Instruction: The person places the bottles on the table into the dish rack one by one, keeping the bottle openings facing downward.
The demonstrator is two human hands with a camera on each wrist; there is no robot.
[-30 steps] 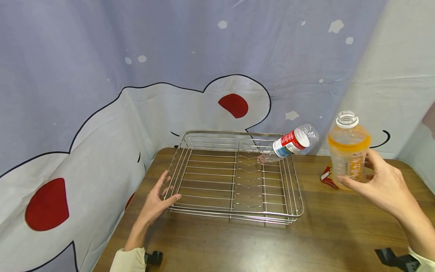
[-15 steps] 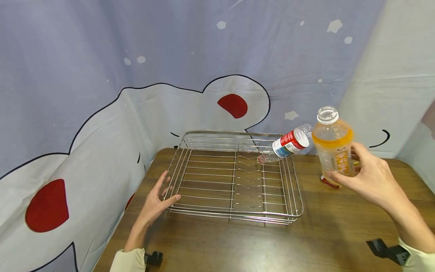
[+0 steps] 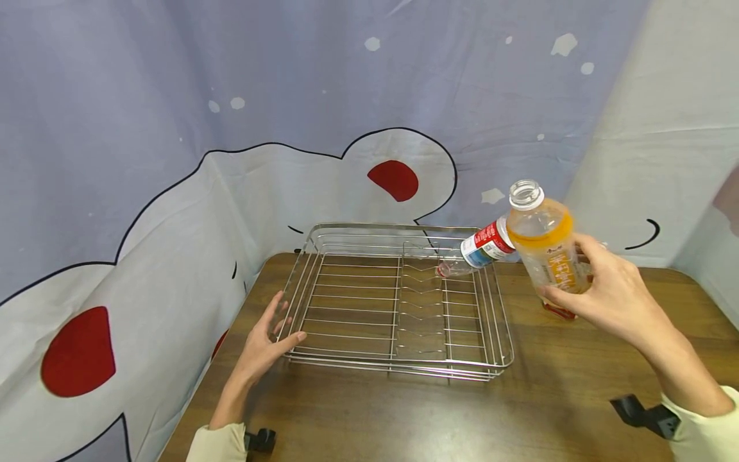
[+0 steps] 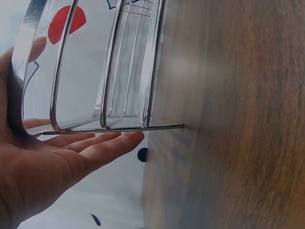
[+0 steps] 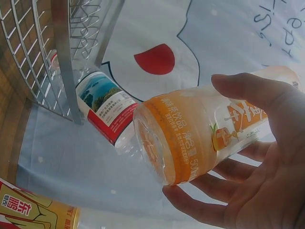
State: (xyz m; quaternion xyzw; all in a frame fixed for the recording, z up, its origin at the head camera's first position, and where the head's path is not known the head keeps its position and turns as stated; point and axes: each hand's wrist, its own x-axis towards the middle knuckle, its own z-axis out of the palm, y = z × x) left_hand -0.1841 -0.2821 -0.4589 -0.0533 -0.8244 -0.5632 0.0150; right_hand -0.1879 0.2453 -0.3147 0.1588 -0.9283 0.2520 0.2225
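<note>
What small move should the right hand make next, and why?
Probably carry the orange-labelled bottle left over the wire rack: the right hand holds it raised beside the rack, where a red-labelled bottle leans at the rim, and the left hand touches the opposite end.

A curtained-off corner like a makeshift filming booth: cartoon-print cloth point(image 3: 277, 83) hangs around 3 sides of a wood-grain table point(image 3: 369, 423); 2 black wrist cameras point(image 3: 263, 440) show. The room beyond is hidden.

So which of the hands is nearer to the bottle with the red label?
The right hand: it is just right of the red-labelled bottle, holding the orange bottle. The left hand is across the rack, at its left end.
</note>
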